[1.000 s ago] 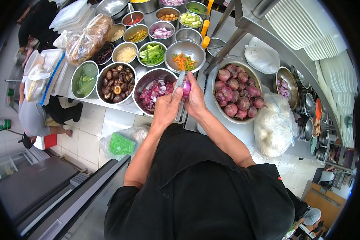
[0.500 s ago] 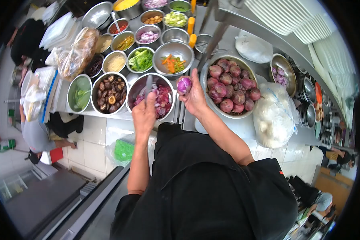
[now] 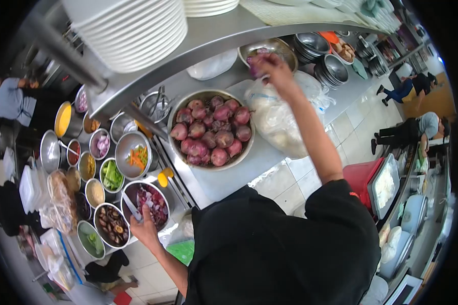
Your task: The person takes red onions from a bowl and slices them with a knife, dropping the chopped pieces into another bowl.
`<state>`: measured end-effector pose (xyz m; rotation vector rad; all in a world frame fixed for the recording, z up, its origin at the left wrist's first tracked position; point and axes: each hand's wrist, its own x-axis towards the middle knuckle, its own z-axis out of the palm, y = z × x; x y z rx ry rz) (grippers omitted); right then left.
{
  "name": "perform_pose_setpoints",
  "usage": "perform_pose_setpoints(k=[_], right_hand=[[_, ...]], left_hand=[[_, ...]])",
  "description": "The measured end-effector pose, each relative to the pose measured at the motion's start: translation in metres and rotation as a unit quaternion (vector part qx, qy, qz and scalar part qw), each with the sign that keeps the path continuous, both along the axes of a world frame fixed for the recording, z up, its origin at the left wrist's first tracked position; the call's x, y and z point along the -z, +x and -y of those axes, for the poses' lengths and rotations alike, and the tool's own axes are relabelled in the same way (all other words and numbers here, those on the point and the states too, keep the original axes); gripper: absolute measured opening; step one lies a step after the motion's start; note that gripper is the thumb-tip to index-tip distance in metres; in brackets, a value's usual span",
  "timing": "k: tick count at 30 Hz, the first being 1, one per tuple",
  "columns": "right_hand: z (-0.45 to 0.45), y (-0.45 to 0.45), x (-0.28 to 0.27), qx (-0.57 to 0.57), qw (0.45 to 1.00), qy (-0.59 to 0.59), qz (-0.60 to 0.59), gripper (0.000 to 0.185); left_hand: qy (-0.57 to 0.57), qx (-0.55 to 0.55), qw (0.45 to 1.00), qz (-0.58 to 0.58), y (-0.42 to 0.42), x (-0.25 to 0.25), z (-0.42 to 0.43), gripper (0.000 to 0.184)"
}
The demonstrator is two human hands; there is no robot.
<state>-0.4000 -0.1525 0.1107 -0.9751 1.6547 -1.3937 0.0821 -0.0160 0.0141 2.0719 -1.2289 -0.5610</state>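
My left hand (image 3: 145, 226) grips a small knife (image 3: 131, 206), its blade over the left side of a steel bowl (image 3: 170, 203) of red onion pieces and skins. Further right, my right hand (image 3: 278, 75) is slightly blurred, its fingers round a purple onion (image 3: 258, 66) at the near edge of a metal bowl (image 3: 290, 55) that holds more onion. Between my hands stands a large bowl (image 3: 174, 147) heaped with whole red onions (image 3: 208, 133). A clear plastic bag (image 3: 280, 119) of pale contents lies under my right forearm.
Small bowls of cut vegetables and mushrooms (image 3: 113, 225) crowd the left counter. White plates (image 3: 132, 35) sit on an overhead steel shelf (image 3: 198, 48). Stacked metal bowls (image 3: 332, 71) stand at the back right. A red cooler (image 3: 360, 183) is on the right. Other people are in the distance.
My right hand has moved away to the right with the onion, reaching the far metal bowl. My left hand still has the knife by the bowl of pieces. The view has turned right.
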Motion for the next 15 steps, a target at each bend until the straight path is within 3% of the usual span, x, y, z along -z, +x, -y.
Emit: perform_pose_setpoints(k=[3, 6, 10, 15], right_hand=[[0.036, -0.089, 0.014, 0.068, 0.997, 0.028, 0.008, 0.034], [0.072, -0.153, 0.052, 0.113, 0.987, 0.113, -0.033, 0.024], [0.13, -0.205, 0.122, 0.144, 0.958, 0.207, 0.14, 0.032], [0.154, -0.209, 0.149, 0.104, 0.966, 0.13, 0.196, 0.031]], left_hand=[[0.006, 0.02, 1.0, -0.001, -0.003, 0.003, 0.003, 0.048], [-0.001, 0.032, 0.999, -0.003, -0.012, 0.004, 0.005, 0.046], [0.029, 0.024, 0.998, -0.044, -0.027, -0.001, 0.005, 0.04], [0.036, 0.009, 0.998, -0.059, -0.039, -0.005, -0.002, 0.041]])
